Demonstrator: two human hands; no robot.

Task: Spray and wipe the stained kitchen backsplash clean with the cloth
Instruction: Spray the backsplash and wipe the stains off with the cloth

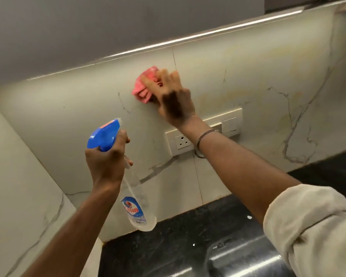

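Above socket [182,142]: right hand [173,100], fingers spread, pressing crumpled pink cloth [143,87] on veined backsplash [258,76]. Left of socket: left hand [106,162] curled round clear plastic bottle [137,204].

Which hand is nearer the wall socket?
Right. The right hand presses the pink cloth just above the wall socket; the left hand holds the spray bottle off to its left.
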